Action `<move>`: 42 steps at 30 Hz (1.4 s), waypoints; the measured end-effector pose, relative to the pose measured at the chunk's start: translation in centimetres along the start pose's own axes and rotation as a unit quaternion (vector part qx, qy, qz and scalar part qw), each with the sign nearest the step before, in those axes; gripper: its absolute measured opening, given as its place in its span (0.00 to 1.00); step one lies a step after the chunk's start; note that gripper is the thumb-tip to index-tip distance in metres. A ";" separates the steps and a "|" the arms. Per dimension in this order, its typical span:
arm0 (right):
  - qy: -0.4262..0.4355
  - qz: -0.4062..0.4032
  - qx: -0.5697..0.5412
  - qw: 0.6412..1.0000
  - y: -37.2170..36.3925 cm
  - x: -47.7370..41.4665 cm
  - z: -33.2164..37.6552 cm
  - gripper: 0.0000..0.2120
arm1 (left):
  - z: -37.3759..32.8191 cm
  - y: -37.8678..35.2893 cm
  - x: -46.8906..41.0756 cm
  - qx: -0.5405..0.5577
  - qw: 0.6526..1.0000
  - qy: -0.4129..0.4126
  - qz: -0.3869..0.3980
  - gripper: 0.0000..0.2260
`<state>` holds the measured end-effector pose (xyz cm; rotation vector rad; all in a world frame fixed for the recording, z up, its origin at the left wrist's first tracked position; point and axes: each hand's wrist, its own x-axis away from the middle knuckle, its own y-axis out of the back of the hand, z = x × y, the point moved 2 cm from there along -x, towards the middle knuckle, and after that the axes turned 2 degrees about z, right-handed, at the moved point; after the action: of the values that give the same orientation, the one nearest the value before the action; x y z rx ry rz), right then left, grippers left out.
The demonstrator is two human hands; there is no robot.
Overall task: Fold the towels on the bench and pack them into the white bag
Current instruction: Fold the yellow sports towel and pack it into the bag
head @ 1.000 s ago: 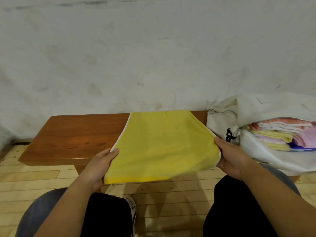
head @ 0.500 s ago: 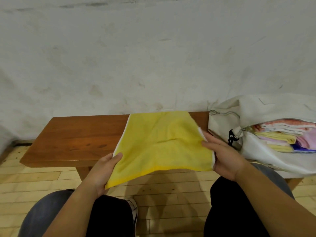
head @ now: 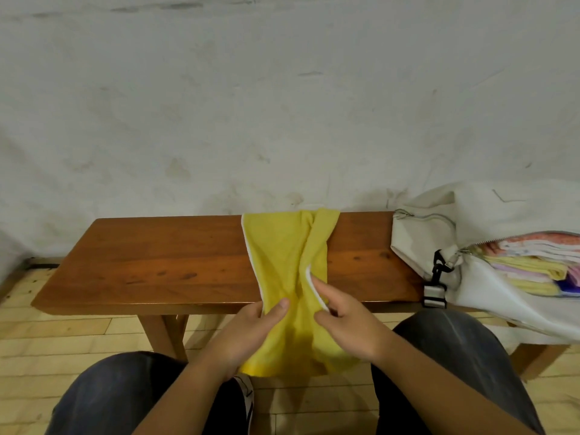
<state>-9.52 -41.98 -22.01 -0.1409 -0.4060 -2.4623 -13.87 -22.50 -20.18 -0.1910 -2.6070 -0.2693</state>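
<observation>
Since half a second ago the two hands have come close together, and the yellow towel point(head: 282, 255), then spread wide between them, is now bunched into a narrow strip. The left hand point(head: 248, 334) grips the towel's left edge at the near lip of the bench point(head: 157, 255), thumb on top and fingers curled underneath. The right hand point(head: 348, 324) pinches the white-trimmed right edge, which is turned in over the middle of the cloth, between thumb and forefinger. The two hands are just beside each other.

The towel lies across the bench from its far edge to its near one, with a twisted fold along its right side, and its near end hangs down past the bench between the person's knees. To the right, well apart from the towel, the white bag point(head: 417, 237) lies on its side on the bench, unzipped, with a stack of folded towels point(head: 527, 262) inside and a black clip point(head: 439, 268) hanging at its front. A wooden floor point(head: 62, 340) lies below.
</observation>
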 end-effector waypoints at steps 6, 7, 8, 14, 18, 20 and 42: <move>-0.041 0.061 -0.003 0.997 -2.0 -2.1 0.3 0.34 | -0.1 -0.5 -2.0 -0.007 0.998 -0.039 -0.048 0.11; -0.053 0.039 -0.059 0.996 -1.7 -2.7 0.2 0.30 | 0.1 -0.1 -2.2 -0.007 0.998 -0.040 -0.057 0.13; -0.077 -0.005 -0.127 0.989 -1.1 -3.5 0.0 0.24 | 0.2 0.2 -2.4 -0.007 0.997 -0.040 -0.060 0.15; -0.193 -0.088 -0.431 0.877 2.0 -8.9 0.1 0.16 | 0.3 0.5 -2.6 -0.023 0.998 -0.044 -0.039 0.08; -0.165 -0.129 -0.507 0.836 3.6 -12.8 0.8 0.16 | 0.3 0.9 -2.7 -0.047 0.997 -0.053 -0.022 0.08; -0.145 -0.173 -0.539 0.812 5.0 -14.1 1.4 0.12 | 0.3 1.0 -2.9 -0.067 0.996 -0.050 -0.028 0.09; -0.325 -0.222 -0.336 0.856 13.5 -15.0 -0.3 0.12 | 1.4 1.1 -5.5 -0.128 0.992 0.006 -0.014 0.07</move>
<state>10.62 -43.63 -21.81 -1.3296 0.2135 -2.8514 -9.60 -21.55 -23.98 -0.2409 -2.5588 -0.6144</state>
